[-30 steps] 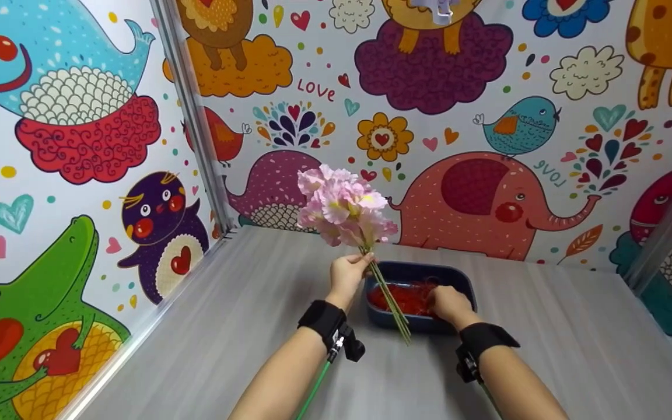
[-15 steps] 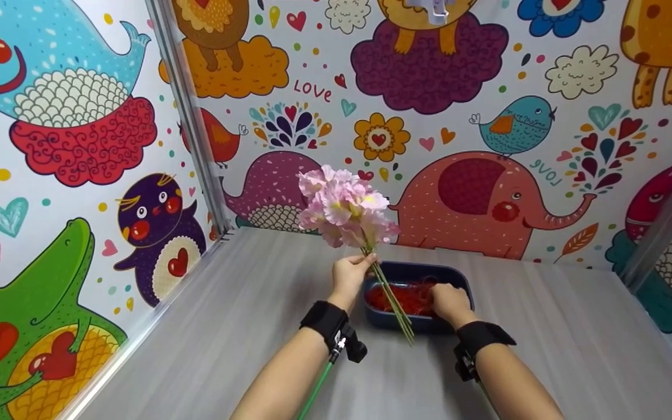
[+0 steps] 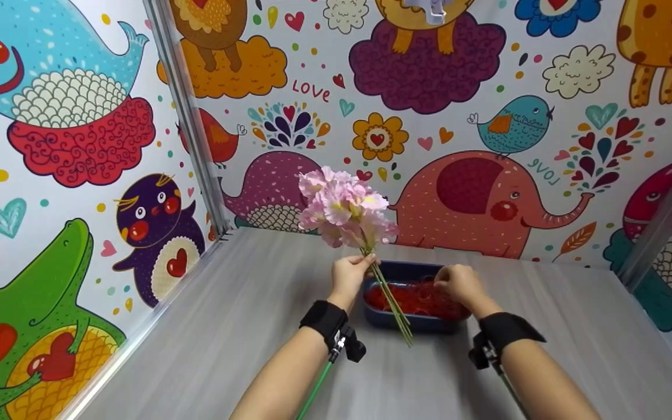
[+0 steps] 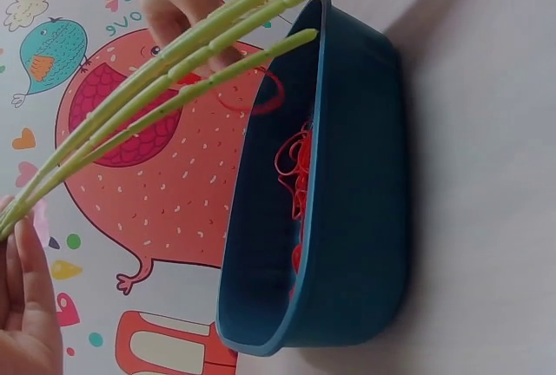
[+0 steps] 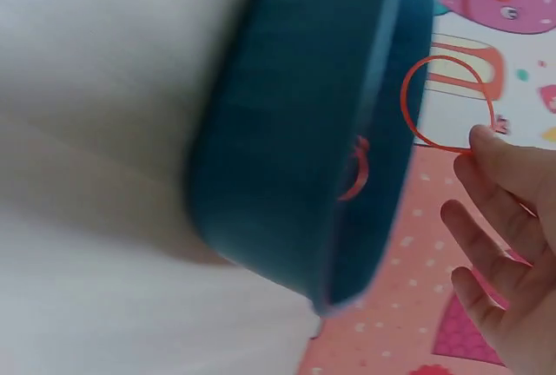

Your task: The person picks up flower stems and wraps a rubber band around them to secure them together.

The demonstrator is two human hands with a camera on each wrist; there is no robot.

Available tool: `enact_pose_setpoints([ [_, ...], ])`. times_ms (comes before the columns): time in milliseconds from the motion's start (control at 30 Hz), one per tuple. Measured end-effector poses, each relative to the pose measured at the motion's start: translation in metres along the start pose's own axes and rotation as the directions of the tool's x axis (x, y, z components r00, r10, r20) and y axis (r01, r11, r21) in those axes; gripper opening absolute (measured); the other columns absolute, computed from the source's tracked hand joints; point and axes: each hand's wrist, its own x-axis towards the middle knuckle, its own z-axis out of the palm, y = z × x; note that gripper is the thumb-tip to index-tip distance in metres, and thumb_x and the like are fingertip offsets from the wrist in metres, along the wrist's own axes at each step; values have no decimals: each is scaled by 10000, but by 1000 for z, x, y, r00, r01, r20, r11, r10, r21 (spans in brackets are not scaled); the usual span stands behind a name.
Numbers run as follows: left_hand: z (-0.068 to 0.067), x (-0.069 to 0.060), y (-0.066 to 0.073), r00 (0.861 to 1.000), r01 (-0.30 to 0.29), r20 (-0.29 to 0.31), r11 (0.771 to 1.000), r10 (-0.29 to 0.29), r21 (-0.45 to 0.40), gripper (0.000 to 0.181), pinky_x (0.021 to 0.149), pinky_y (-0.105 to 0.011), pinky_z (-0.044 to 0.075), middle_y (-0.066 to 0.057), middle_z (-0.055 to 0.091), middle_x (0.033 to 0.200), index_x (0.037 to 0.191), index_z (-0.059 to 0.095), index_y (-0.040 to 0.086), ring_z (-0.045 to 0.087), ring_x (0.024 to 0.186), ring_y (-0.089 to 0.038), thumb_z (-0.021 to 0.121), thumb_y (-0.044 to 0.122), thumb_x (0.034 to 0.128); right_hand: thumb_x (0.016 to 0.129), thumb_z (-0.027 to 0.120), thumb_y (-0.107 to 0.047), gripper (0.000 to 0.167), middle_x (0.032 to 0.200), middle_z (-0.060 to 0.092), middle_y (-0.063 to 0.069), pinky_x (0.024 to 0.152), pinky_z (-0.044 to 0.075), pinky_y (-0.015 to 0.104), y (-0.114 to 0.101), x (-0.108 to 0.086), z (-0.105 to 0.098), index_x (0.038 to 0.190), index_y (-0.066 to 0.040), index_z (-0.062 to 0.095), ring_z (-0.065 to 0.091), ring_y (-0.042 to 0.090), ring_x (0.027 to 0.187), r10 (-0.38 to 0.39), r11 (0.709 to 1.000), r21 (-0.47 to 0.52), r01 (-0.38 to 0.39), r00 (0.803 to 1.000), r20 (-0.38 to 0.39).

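My left hand (image 3: 347,280) grips a bunch of pink artificial flowers (image 3: 345,204) by the stems, just below the blossoms. The green stems (image 4: 165,67) slant down across the front of a dark blue plastic box (image 3: 415,325). Inside the box lies a tangle of red rubber bands (image 3: 432,302). Above its right side, my right hand (image 3: 460,284) pinches one red rubber band (image 5: 403,97) between thumb and index finger. That band hangs as a loose loop, apart from the stems; the other fingers are spread in the right wrist view.
The box stands on a grey wood-grain table (image 3: 242,350). Walls with cartoon animal prints (image 3: 470,198) rise at the back and sides, joined by a metal corner post (image 3: 187,116). A green cable (image 3: 314,389) runs from the left wrist strap.
My right hand has risen out of the box and moved slightly right and away, with a rubber band in its fingertips. The left hand and flowers have barely moved.
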Motion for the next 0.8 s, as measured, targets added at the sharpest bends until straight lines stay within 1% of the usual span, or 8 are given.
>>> enact_pose_setpoints([
  [67, 1, 0, 0, 1000, -4, 6, 1000, 4, -3, 199, 726, -352, 600, -203, 734, 836, 961, 714, -132, 626, 659, -52, 666, 53, 903, 845, 724, -93, 70, 785, 702, 100, 683, 527, 434, -2, -2, -10, 792, -46, 724, 628, 249, 715, -34, 999, -1, 34, 999, -10],
  [167, 3, -1, 0, 1000, 2, 1, 1000, -2, 4, 193, 728, -352, 600, -193, 736, 831, 948, 721, -124, 622, 654, -54, 670, 57, 902, 853, 716, -90, 63, 795, 706, 99, 674, 525, 417, -7, -6, -26, 812, -44, 728, 624, 233, 728, -73, 997, 5, 73, 997, -13],
  [300, 6, -1, 2, 1000, 7, 2, 1000, -7, 24, 213, 707, -318, 598, -194, 737, 839, 945, 724, -121, 624, 639, -57, 680, 83, 900, 864, 713, -103, 65, 805, 709, 86, 650, 518, 371, -11, -15, -42, 826, -52, 724, 613, 191, 732, -99, 995, 30, 100, 995, -11],
  [467, 8, -2, 3, 1000, -8, 20, 1000, 7, 15, 233, 644, -237, 581, -244, 723, 876, 968, 714, -131, 629, 638, -64, 672, 90, 908, 862, 721, -126, 57, 804, 703, 40, 631, 492, 290, -15, -31, -53, 824, -84, 720, 596, 141, 733, -150, 985, 97, 145, 988, 38],
  [500, 8, -2, 3, 1000, -12, 22, 1000, 12, 13, 229, 631, -222, 574, -248, 722, 878, 970, 714, -132, 627, 638, -63, 668, 85, 909, 861, 723, -131, 55, 809, 701, 34, 630, 489, 279, -16, -35, -54, 834, -83, 720, 597, 134, 738, -167, 981, 113, 160, 984, 55],
  [600, 11, -2, 3, 1000, -17, 20, 1000, 17, 12, 219, 632, -226, 578, -241, 724, 870, 968, 713, -134, 626, 630, -57, 665, 72, 909, 853, 732, -142, 57, 816, 694, 17, 623, 491, 254, -19, -44, -54, 852, -86, 719, 589, 110, 735, -216, 969, 148, 200, 971, 100],
  [700, 13, -3, 2, 1000, 2, 15, 1000, -2, 9, 203, 647, -236, 582, -214, 733, 860, 959, 723, -116, 623, 625, -47, 669, 72, 906, 856, 730, -150, 64, 811, 689, -4, 615, 485, 234, -23, -50, -49, 861, -87, 717, 568, 69, 722, -276, 954, 164, 252, 950, 148],
  [800, 16, -4, 2, 1000, 21, 15, 1000, -21, 9, 205, 668, -257, 587, -184, 741, 851, 951, 732, -100, 625, 638, -43, 679, 92, 903, 860, 727, -151, 55, 796, 688, -20, 611, 489, 223, -28, -55, -43, 848, -98, 718, 561, 40, 709, -331, 939, 165, 303, 927, 177],
])
